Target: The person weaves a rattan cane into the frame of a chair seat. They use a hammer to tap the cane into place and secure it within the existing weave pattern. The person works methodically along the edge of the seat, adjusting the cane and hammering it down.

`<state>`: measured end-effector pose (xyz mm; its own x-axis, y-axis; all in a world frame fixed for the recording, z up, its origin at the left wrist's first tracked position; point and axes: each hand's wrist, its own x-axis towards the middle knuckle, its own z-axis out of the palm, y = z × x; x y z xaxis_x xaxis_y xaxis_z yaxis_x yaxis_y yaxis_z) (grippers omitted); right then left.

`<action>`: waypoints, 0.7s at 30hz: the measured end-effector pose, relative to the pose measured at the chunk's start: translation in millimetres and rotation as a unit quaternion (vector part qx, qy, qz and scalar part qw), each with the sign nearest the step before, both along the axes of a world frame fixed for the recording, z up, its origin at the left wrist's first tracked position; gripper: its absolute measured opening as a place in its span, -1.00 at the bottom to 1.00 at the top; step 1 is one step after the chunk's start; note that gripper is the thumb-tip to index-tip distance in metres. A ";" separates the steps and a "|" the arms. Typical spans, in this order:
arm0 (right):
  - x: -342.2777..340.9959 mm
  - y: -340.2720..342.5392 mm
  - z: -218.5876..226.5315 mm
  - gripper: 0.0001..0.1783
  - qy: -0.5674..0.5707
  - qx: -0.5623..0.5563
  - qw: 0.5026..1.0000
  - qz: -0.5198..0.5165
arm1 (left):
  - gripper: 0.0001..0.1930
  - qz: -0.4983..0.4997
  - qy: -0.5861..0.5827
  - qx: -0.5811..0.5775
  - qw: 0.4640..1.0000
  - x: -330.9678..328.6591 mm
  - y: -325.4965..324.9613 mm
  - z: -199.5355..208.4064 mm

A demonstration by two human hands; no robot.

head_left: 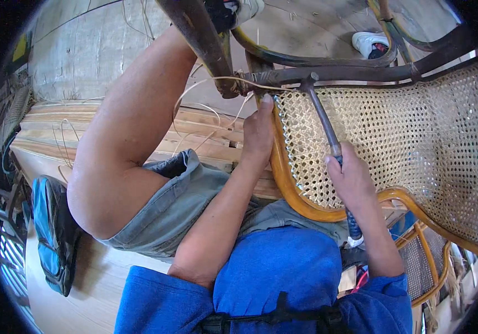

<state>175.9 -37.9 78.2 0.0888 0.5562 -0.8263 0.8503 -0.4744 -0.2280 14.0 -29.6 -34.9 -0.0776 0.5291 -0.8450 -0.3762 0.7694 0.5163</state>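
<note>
At upper centre the left hand [258,132] touches the honey-coloured frame [279,167]; whether it pinches anything cannot be told; its fingers would do best clear of blows; the hammer [323,118], head at the dark rail [361,74], is gripped by the right hand [353,179]; light taps should spare the cane panel [397,133], right of centre.

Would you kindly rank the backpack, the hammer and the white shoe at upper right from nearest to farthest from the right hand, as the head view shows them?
1. Hammer: gripped in the right hand.
2. White shoe: upper right, beyond the dark frame.
3. Backpack: far left, past the bent leg.
</note>
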 end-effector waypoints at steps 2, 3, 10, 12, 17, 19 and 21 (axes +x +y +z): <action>-0.5 -5.5 0.2 -0.71 -0.003 0.036 0.999 0.001 | -0.33 0.015 -0.016 0.006 1.000 0.3 -2.3 -3.9; -2.0 -6.3 2.1 -0.71 0.011 0.055 0.998 -0.021 | -0.33 0.000 -0.009 0.001 1.000 -0.8 -3.4 -6.9; 0.1 -3.3 -0.9 -0.74 -0.024 0.018 0.999 0.025 | -0.34 -0.033 0.002 0.006 0.999 -3.9 -9.1 -18.9; -1.3 -5.1 1.2 -0.74 -0.014 0.031 0.999 0.003 | -0.34 -0.023 -0.001 0.005 1.000 -3.1 -9.1 -17.4; -8.0 -2.7 7.5 -0.72 0.023 0.087 0.996 -0.027 | -0.38 -0.075 0.053 0.029 0.995 -5.7 -14.5 -36.2; -0.5 -4.7 -4.6 -0.72 -0.009 0.034 0.999 0.035 | -0.39 -0.032 0.013 0.004 0.999 -2.5 -4.8 -15.1; -0.9 -1.5 -1.9 -0.72 -0.005 0.030 0.999 0.031 | -0.41 -0.031 0.014 0.039 0.999 -2.2 -4.4 -19.9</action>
